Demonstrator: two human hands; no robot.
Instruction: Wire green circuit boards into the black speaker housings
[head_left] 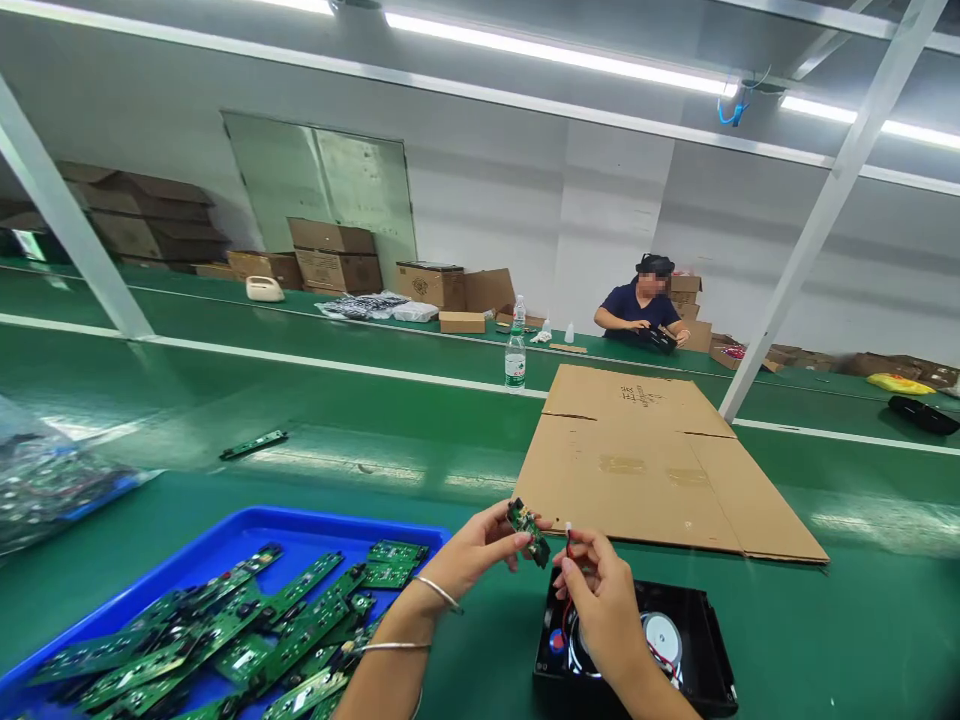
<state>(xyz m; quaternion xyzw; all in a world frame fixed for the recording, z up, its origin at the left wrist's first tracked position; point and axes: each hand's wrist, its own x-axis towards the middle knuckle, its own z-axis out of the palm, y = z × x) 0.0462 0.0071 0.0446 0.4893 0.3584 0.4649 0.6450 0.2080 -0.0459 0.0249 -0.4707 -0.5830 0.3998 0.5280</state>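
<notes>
A small green circuit board point(531, 532) with dark connectors is pinched between the thumb and fingers of my left hand point(487, 540). My right hand point(600, 590) is closed on a thin red-and-black cable with a white plug point(568, 527), whose tip points up close to the board, apart from it. Below my right hand lies an open black speaker case point(701, 650) with a round silver speaker point(663, 638) inside. Red wires run up from the case. My forearm partly covers its inside. To the left, a blue tray point(259, 515) carries a heap of long green circuit boards point(300, 620).
A flat cardboard sheet point(645, 480) lies beyond my hands, near a water bottle point(515, 360). One loose board point(253, 445) rests behind the tray, and a plastic bag of parts point(60, 490) sits far left. A co-worker point(645, 310) handles a black item across the benches.
</notes>
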